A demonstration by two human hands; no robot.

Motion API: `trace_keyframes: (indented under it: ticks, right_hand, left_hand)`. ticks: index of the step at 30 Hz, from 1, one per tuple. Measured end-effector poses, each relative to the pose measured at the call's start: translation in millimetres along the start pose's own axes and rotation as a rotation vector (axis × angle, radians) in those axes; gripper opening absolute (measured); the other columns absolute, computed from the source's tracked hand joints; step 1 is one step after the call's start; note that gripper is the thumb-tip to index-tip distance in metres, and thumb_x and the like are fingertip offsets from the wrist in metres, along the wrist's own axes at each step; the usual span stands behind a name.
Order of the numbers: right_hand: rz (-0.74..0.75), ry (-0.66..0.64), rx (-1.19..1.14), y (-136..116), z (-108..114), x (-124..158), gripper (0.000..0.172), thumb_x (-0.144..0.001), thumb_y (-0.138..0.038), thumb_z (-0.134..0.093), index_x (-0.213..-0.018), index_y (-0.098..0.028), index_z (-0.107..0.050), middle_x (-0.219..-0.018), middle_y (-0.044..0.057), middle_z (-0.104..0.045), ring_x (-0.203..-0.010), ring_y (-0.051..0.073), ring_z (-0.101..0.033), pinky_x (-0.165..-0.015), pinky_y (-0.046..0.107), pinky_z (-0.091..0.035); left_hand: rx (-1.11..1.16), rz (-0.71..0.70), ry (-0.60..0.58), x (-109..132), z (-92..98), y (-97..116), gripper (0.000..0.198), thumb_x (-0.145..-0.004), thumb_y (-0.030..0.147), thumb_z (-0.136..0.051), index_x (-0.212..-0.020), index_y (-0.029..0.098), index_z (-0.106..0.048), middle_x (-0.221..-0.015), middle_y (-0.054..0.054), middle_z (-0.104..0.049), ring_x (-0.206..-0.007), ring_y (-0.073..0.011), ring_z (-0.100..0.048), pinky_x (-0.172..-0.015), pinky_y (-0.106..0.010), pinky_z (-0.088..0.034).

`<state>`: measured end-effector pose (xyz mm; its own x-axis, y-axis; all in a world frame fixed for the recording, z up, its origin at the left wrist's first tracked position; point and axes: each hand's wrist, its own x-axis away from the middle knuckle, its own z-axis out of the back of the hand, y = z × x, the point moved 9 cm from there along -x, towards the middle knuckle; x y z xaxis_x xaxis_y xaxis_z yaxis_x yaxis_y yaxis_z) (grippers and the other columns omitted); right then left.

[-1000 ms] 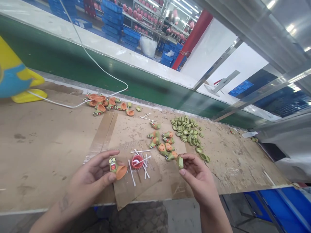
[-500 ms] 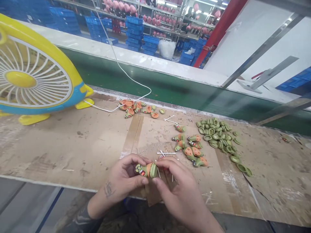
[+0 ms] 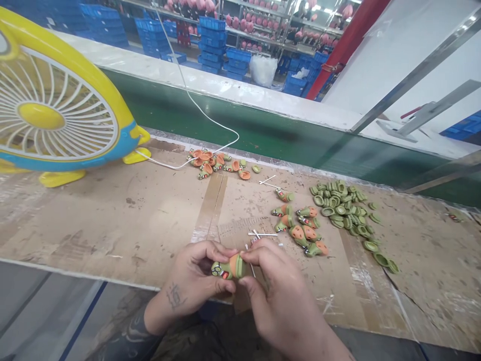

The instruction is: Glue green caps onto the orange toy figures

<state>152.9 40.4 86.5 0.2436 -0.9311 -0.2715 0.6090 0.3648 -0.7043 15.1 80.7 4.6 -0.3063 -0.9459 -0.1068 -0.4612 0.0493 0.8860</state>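
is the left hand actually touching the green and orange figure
Touching. The head view shows the left hand curled around the green-and-orange figure, its thumb pressed along the lower side.

Can see only a sliver of the red cup [image 3: 254,241] behind the right hand [image 3: 280,288], near the worktop's [image 3: 161,210] front edge. Cannot see parts of the toy [image 3: 231,267] under the left hand's [image 3: 190,276] fingers, nor identify the tiny piece [image 3: 454,217] by the back edge. See the fan [image 3: 41,116] cut off at picture left.

Metal shelves [image 3: 268,37] in bkgd, red pipe [image 3: 349,42] nr wht wall [image 3: 398,50].
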Motion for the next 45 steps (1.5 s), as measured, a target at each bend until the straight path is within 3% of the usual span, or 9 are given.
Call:
trace_keyframes:
  ticks: [4,8,12,19,23,28,37,45]
  right_hand:
    - [0.029,0.01,-0.005,-2.2,-2.2,-6.1,0.025,-0.089,-0.004,-0.058,-0.109,-0.02,-0.063,-0.1,0.007,-0.067,-0.095,0.023,-0.065,-0.08,0.038,-0.056]
    - [0.067,0.006,0.015,-6.5,-7.5,-11.0,0.037,-0.093,-0.009,-0.063,-0.127,-0.023,-0.06,-0.117,0.008,-0.069,-0.108,0.025,-0.064,-0.092,0.042,-0.057]
    - [0.087,0.046,0.022,-8.5,-14.6,-15.2,0.035,-0.094,-0.01,-0.063,-0.126,-0.025,-0.062,-0.119,0.009,-0.068,-0.109,0.026,-0.063,-0.092,0.044,-0.056]
    - [0.128,0.181,-0.069,-13.3,-9.1,-18.6,0.023,-0.095,-0.012,-0.065,-0.115,-0.02,-0.07,-0.107,0.007,-0.071,-0.097,0.023,-0.068,-0.084,0.038,-0.058]
    - [0.17,0.171,-0.065,-19.1,-6.1,-18.5,0.021,-0.095,-0.013,-0.066,-0.115,-0.017,-0.072,-0.102,0.008,-0.071,-0.094,0.022,-0.068,-0.081,0.038,-0.059]
    - [0.187,0.177,-0.122,-22.5,-5.3,-16.3,0.022,-0.094,-0.014,-0.068,-0.115,-0.018,-0.071,-0.1,0.008,-0.07,-0.092,0.022,-0.067,-0.079,0.036,-0.06]
    - [0.254,0.123,-0.041,-35.3,-11.3,-15.1,0.016,-0.095,-0.01,-0.056,-0.104,-0.017,-0.068,-0.09,0.009,-0.067,-0.082,0.023,-0.06,-0.071,0.039,-0.051]
    - [0.294,0.093,-0.008,-42.5,-16.9,-20.2,0.016,-0.096,-0.009,-0.054,-0.103,-0.016,-0.066,-0.089,0.008,-0.065,-0.081,0.023,-0.058,-0.071,0.039,-0.049]
  left_hand:
    - [0.021,0.051,0.035,-3.6,6.5,0.5,0.034,-0.06,0.013,-0.1,-0.085,0.02,-0.077,-0.096,-0.004,-0.082,-0.093,-0.0168,-0.076,-0.081,-0.022,-0.059]
    - [0.21,0.167,0.058,-5.6,8.3,-9.3,0.031,-0.074,0.03,-0.094,-0.091,0.02,-0.07,-0.097,-0.003,-0.077,-0.084,-0.0143,-0.071,-0.075,-0.022,-0.056]
    - [0.353,0.212,0.006,-3.9,1.2,-14.5,0.033,-0.081,0.043,-0.087,-0.087,0.019,-0.065,-0.083,-0.002,-0.073,-0.075,-0.0149,-0.068,-0.069,-0.023,-0.054]
    - [0.177,0.175,-0.031,-2.4,3.0,-14.1,0.045,-0.087,0.059,-0.075,-0.087,0.015,-0.07,-0.084,-0.006,-0.067,-0.082,-0.0189,-0.061,-0.075,-0.028,-0.05]
    - [0.027,0.154,-0.056,0.8,9.4,-18.2,0.053,-0.086,0.068,-0.07,-0.09,0.015,-0.072,-0.082,-0.006,-0.064,-0.08,-0.0211,-0.058,-0.075,-0.032,-0.048]
    - [-0.06,0.151,-0.049,4.4,14.3,-17.2,0.055,-0.084,0.071,-0.07,-0.089,0.016,-0.073,-0.08,-0.004,-0.063,-0.075,-0.0193,-0.055,-0.07,-0.03,-0.045]
    - [-0.061,0.127,-0.073,3.9,2.6,-3.4,0.05,-0.086,0.067,-0.071,-0.083,0.017,-0.074,-0.068,0.001,-0.053,-0.062,-0.0138,-0.043,-0.063,-0.027,-0.039]
    - [-0.06,0.124,-0.044,3.5,3.4,-0.5,0.051,-0.086,0.067,-0.07,-0.079,0.017,-0.071,-0.066,0.0,-0.051,-0.061,-0.0151,-0.04,-0.063,-0.029,-0.037]
